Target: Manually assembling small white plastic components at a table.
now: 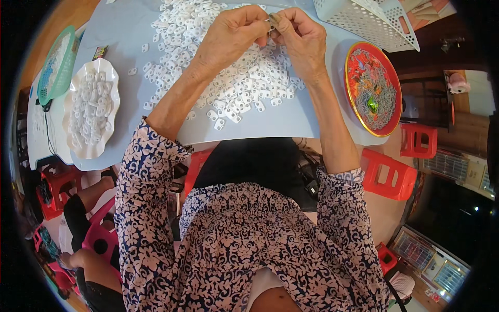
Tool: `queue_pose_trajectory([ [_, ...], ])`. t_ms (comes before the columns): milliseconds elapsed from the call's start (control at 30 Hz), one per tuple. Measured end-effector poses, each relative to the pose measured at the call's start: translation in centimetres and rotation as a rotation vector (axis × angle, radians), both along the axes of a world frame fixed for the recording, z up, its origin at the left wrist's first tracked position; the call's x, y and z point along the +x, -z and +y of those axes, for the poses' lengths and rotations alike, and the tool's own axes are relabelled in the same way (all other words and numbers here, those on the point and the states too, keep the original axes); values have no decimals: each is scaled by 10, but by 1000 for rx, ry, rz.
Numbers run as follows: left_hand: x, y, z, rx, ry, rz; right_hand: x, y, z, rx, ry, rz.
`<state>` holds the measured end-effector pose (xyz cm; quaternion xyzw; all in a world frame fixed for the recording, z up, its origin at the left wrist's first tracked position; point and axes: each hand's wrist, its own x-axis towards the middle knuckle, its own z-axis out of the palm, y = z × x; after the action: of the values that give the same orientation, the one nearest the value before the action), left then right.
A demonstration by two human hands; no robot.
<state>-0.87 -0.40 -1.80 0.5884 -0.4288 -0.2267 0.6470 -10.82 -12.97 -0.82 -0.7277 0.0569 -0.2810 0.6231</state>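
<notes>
Both hands meet above the far-middle of the grey table [291,122], fingertips pinched together on one small part [271,22], greyish, too small to tell its shape or long axis. The left hand [231,36] comes in from the left w/ thumb and forefinger clamped on the part; the right hand [303,39] mirrors it from the right, fingers curled, also gripping. So the part sits btwn the two, about equally near each, held clear of the table. Directly under and just beyond the hands lies the heap of white plastic pieces [244,83], nearest supply for either hand. A white scalloped dish [92,106] of similar pieces sits well left; a red plate [373,88] of grey bits sits just right of the right wrist; a white perforated basket [366,21] stands beyond it.
</notes>
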Motion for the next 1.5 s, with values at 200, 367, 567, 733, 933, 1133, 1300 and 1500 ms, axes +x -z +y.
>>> queue_pose_trajectory([
  [200,-9,-3,-1,-27,-53,117,-1,1,1,144,0,2],
  [367,-6,-6,2,-38,-56,137,-1,1,-1,216,-72,10],
  [567,-3,-8,3,-18,-75,43,1,6,-3,121,4,31],
  [733,5,-24,17,256,-155,-250,1,-1,-6,301,58,-45],
  [933,6,-16,21,295,-94,-755,1,1,-12,293,66,-51],
  [1133,11,-14,5,206,-211,-884,1,0,-12,298,71,-62],
  [1300,8,-2,-3,330,-112,-979,1,-1,-8,233,82,-33],
  [1500,11,1,-2,279,-75,-857,-1,-2,-9,185,90,39],
])
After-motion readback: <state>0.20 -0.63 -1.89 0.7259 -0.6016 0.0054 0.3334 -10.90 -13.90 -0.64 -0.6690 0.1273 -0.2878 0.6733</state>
